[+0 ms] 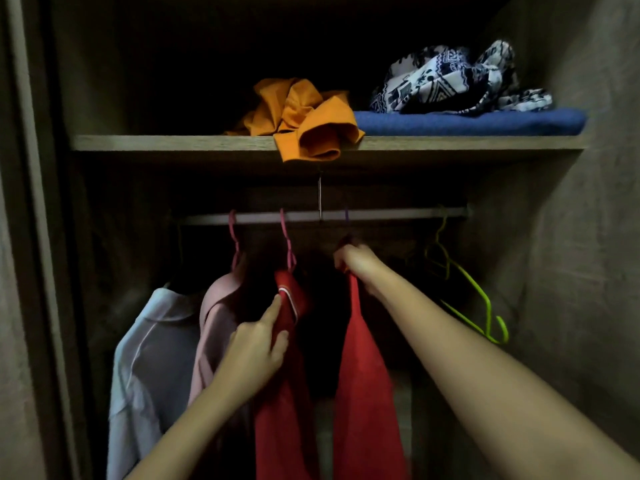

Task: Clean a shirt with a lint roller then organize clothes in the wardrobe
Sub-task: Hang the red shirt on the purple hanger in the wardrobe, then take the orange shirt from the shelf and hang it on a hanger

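Wooden wardrobe shelf (173, 143), orange garment (304, 119), hanging rail (381, 215), dim interior

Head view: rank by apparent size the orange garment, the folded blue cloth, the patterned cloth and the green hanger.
1. Folded blue cloth, widest.
2. Orange garment and patterned cloth: look alike, not ranked.
3. Green hanger, a thin frame, though nearer the camera.

The right hand (349, 258) hides the hanger top of the red garment (367, 393) below the rail (311, 216). Both red garments' hems run off the bottom edge.
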Demonstrator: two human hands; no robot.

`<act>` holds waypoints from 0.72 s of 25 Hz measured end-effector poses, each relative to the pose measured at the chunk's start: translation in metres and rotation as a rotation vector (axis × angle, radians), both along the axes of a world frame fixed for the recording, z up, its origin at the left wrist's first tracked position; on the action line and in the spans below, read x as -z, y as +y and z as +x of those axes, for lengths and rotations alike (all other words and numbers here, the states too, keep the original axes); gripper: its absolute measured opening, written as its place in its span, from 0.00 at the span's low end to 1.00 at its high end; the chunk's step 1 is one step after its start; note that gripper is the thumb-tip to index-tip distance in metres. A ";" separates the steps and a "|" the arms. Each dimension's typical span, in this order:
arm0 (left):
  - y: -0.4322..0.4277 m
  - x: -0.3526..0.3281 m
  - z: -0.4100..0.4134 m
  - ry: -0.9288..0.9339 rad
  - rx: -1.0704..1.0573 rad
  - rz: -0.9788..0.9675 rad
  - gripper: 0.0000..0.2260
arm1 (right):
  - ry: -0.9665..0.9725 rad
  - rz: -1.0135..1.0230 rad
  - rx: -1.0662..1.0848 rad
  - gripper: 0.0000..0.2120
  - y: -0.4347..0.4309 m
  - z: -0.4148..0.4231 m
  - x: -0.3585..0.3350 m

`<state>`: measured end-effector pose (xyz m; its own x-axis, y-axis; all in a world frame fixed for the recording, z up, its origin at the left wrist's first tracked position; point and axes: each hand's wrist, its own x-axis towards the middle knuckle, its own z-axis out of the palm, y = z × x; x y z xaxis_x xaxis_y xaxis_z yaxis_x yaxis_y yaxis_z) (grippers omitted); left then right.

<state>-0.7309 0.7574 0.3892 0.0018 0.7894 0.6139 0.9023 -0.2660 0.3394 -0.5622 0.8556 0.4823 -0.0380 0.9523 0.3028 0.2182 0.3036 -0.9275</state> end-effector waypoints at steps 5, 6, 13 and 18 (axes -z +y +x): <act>0.003 0.002 -0.008 -0.007 0.044 -0.002 0.29 | -0.082 0.011 0.039 0.16 0.019 0.006 0.016; 0.004 0.003 -0.009 -0.001 0.039 -0.021 0.29 | -0.081 0.005 0.048 0.14 0.019 0.009 0.020; -0.040 -0.071 0.004 0.082 -0.050 0.497 0.27 | -0.303 0.565 0.464 0.24 -0.025 0.037 0.008; -0.067 -0.199 -0.001 -0.148 0.272 0.902 0.11 | -0.165 1.331 0.419 0.10 -0.104 0.037 -0.065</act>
